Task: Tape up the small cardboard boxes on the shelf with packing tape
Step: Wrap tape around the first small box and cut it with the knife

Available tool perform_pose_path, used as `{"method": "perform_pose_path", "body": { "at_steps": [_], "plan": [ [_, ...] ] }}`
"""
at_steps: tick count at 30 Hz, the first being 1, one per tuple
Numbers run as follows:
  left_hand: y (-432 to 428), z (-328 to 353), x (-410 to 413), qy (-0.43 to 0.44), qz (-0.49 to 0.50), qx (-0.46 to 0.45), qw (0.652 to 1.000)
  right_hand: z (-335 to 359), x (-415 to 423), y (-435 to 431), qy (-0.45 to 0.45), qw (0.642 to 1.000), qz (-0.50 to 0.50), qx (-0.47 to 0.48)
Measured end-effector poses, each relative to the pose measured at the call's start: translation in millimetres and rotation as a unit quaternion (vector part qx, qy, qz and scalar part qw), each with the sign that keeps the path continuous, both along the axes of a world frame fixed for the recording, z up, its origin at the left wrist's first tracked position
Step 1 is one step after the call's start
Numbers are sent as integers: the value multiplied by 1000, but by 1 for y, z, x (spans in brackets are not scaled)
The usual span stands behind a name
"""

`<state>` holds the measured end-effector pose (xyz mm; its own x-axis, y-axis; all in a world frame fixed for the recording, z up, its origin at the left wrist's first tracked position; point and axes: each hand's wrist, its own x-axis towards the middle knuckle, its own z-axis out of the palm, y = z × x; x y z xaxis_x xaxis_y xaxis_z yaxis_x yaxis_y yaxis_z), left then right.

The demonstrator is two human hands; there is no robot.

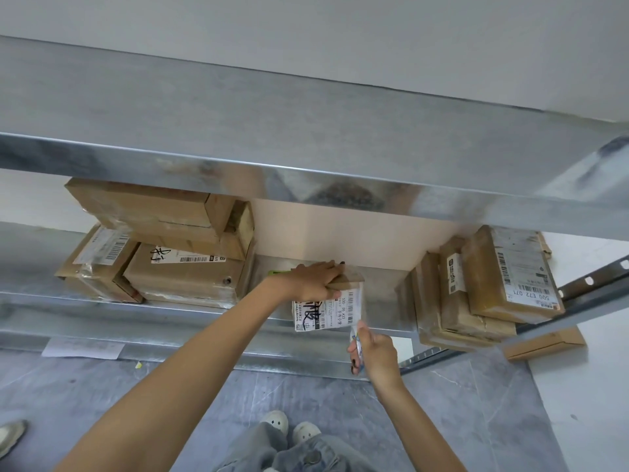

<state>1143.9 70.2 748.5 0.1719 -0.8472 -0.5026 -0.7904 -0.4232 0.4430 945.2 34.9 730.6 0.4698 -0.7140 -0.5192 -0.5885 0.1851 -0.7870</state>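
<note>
A small cardboard box (329,310) with a white shipping label sits at the front edge of the metal shelf (170,311), in the middle. My left hand (311,281) lies on top of the box, thumb curled over its near upper edge, holding it down. My right hand (374,352) is just below and right of the box and grips a roll of clear packing tape (356,345). A strip of tape runs from the roll up the box's right front side. A green object (277,273) peeks out behind my left wrist.
Stacked cardboard boxes (177,247) fill the left of the shelf, and more taped boxes (486,287) lean at the right. An upper metal shelf (306,158) overhangs close above. A white paper (83,347) lies on the lower shelf; grey floor and my feet are below.
</note>
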Motion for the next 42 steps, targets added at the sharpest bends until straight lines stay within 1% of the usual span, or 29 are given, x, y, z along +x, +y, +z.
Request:
{"method": "perform_pose_path", "body": {
  "at_steps": [11, 16, 20, 24, 28, 35, 37, 39, 42],
  "plan": [
    [-1, 11, 5, 86, 64, -13, 994, 5, 7, -5, -7, 1000, 3, -15],
    [0, 12, 5, 99, 77, -16, 992, 5, 7, -6, 4, 999, 29, 14],
    [1, 12, 6, 105, 78, -17, 991, 3, 1, -8, 19, 996, 52, 73],
    [2, 9, 5, 111, 72, -16, 991, -4, -5, -1, 43, 997, 31, 50],
    [3, 10, 4, 111, 73, -18, 991, -4, 2, 5, 36, 997, 1, 71],
    [3, 4, 5, 130, 88, -19, 987, 1, 2, 2, 76, 996, 21, 30],
    [5, 3, 2, 118, 90, -37, 988, 2, 2, 1, 76, 996, 21, 31],
    [6, 5, 0, 81, 80, -45, 992, 4, 2, 1, 75, 996, 22, 37],
    [2, 13, -1, 6, 68, -16, 998, 8, 3, 1, 69, 996, 24, 43]
  ]
}}
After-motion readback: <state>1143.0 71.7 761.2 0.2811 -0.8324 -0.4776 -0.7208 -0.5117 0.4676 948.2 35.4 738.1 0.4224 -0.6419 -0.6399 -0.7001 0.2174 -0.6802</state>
